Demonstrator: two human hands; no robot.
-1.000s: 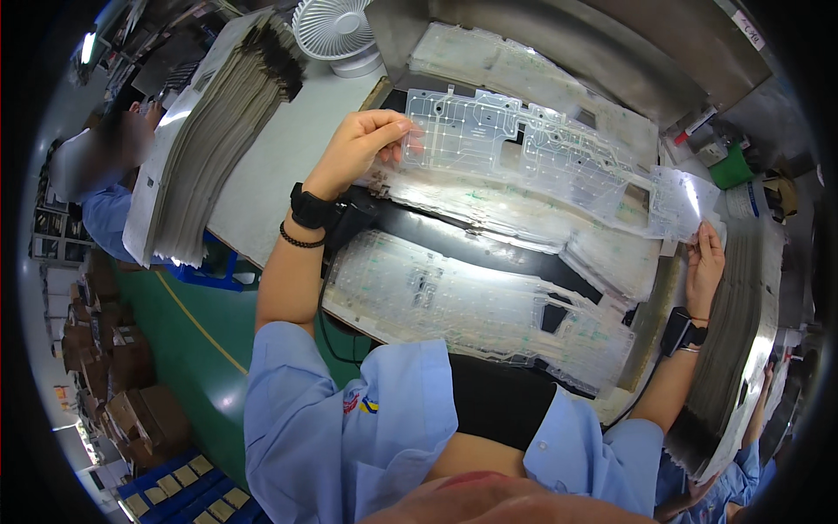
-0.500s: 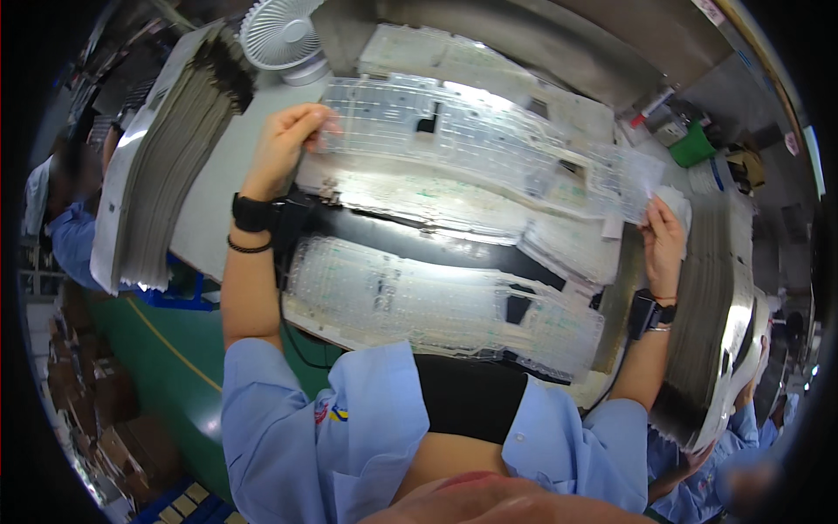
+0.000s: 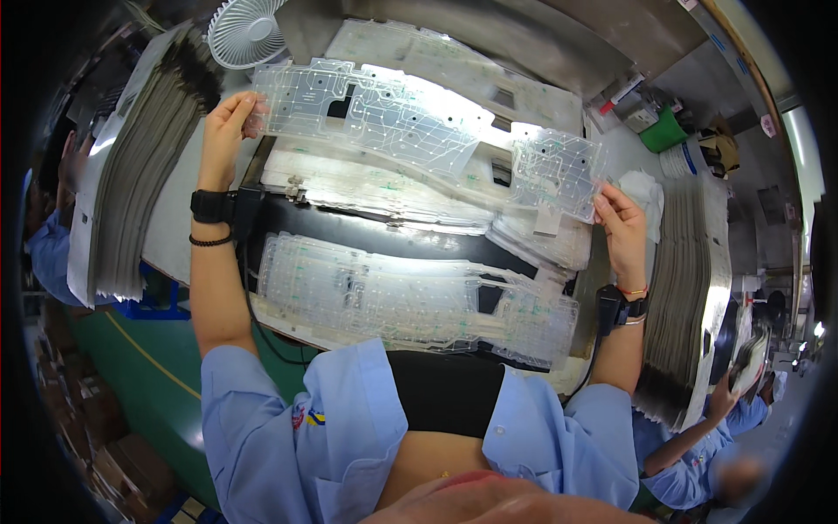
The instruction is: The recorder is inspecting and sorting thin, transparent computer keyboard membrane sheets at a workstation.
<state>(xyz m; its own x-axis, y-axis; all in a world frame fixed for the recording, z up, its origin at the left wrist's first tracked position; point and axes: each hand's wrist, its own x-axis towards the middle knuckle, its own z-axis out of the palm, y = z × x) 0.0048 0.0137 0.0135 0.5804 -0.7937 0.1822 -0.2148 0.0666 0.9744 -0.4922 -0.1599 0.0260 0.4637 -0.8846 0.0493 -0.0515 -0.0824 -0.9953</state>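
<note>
The film stack (image 3: 375, 288) lies closer to the body than the left hand (image 3: 227, 125) and right hand (image 3: 622, 223). Between them spans the clear circuit sheet (image 3: 406, 120). Each hand pinches one end, probably keeping the thin film flat.

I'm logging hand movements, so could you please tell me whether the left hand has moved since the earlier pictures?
Yes: the left hand, gripping the clear sheet, has moved leftward, judged against the white fan beyond it.
</note>
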